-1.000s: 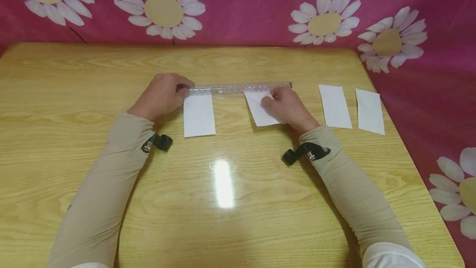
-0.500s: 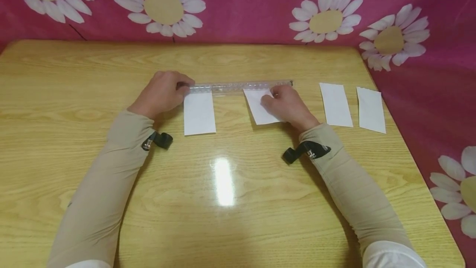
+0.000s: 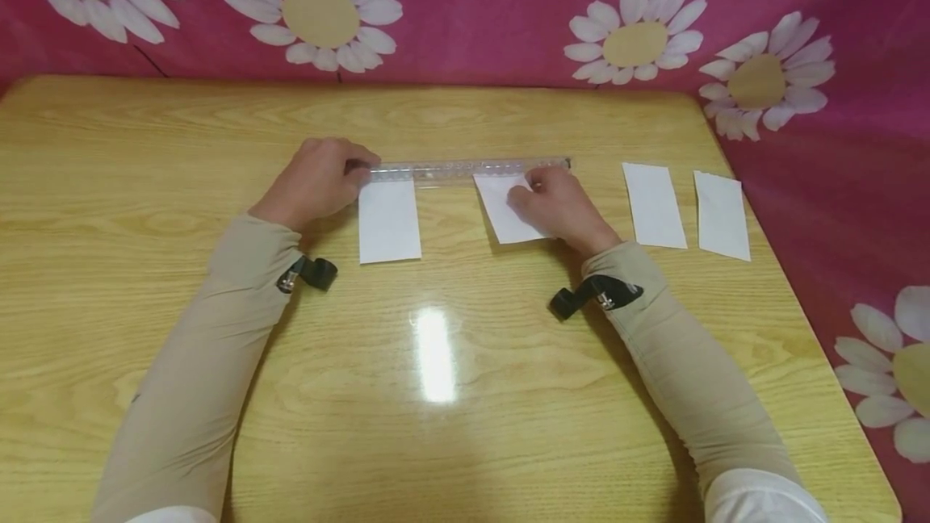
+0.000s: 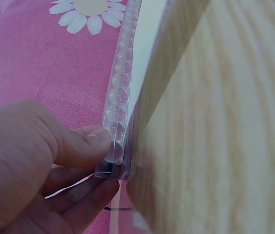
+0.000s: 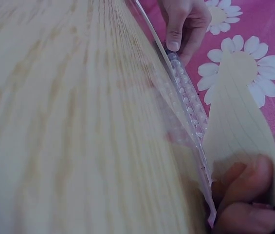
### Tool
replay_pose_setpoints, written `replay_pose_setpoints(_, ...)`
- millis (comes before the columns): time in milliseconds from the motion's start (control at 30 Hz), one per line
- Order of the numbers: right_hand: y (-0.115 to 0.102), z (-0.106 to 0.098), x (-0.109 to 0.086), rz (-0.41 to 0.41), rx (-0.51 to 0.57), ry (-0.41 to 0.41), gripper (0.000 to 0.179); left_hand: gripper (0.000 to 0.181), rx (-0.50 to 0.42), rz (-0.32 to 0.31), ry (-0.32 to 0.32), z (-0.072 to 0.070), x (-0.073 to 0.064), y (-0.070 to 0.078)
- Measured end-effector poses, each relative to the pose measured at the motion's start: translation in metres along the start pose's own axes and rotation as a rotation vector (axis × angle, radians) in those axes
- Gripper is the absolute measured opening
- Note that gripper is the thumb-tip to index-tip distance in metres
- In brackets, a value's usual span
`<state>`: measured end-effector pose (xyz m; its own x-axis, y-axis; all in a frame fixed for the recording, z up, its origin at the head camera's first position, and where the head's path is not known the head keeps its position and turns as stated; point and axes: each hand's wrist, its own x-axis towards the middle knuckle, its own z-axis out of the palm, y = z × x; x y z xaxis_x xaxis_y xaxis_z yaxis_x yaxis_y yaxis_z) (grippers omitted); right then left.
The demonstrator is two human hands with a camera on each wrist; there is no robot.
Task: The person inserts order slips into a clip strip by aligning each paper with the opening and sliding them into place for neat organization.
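A long clear plastic tube (image 3: 450, 171) with a row of round bubble-like shapes inside lies crosswise on the table. My left hand (image 3: 314, 182) pinches its left end, thumb on top and fingers below; the left wrist view shows the tube (image 4: 117, 105) with a dark end by the thumb. Under my right hand (image 3: 565, 207), a white paper card (image 3: 500, 212) is pinched between thumb and fingers, its top edge at the tube. The right wrist view shows this card (image 5: 237, 117) bent upward beside the tube (image 5: 190, 100). Another white card (image 3: 389, 224) lies flat, its top edge at the tube's left part.
Two more white cards, one (image 3: 655, 207) nearer and one (image 3: 722, 216) by the table's right edge, lie apart to the right. The wooden table (image 3: 494, 442) meets a pink flowered cloth (image 3: 472, 14) at the back and right. Light glares near the middle.
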<state>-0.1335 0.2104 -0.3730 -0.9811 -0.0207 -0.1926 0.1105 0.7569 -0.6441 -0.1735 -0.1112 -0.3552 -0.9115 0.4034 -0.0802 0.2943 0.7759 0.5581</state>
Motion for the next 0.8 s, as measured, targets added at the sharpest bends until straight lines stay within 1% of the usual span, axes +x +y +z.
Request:
replay_pose_setpoints(133, -0.0009, 0.0008, 0.0009, -0.008, -0.004, 0.0, 0.026, 0.037, -0.001, 0.009, 0.007, -0.0001, -0.0003, -0.0013)
replay_pose_setpoints(367, -0.0026, 0.0013, -0.0001, 0.018, -0.007, 0.001, 0.025, 0.037, -0.001, 0.034, 0.017, 0.0011, 0.0011, -0.0026)
replay_pose_setpoints(633, -0.0059, 0.0015, -0.0011, 0.044, -0.011, -0.008, 0.025, 0.036, -0.001, 0.031, 0.018, 0.0021, 0.0018, -0.0026)
replay_pose_setpoints(800, -0.007, 0.0027, -0.0006, 0.03, 0.002, -0.002, 0.025, 0.036, 0.004, 0.025, 0.014, 0.0012, 0.0018, -0.0024)
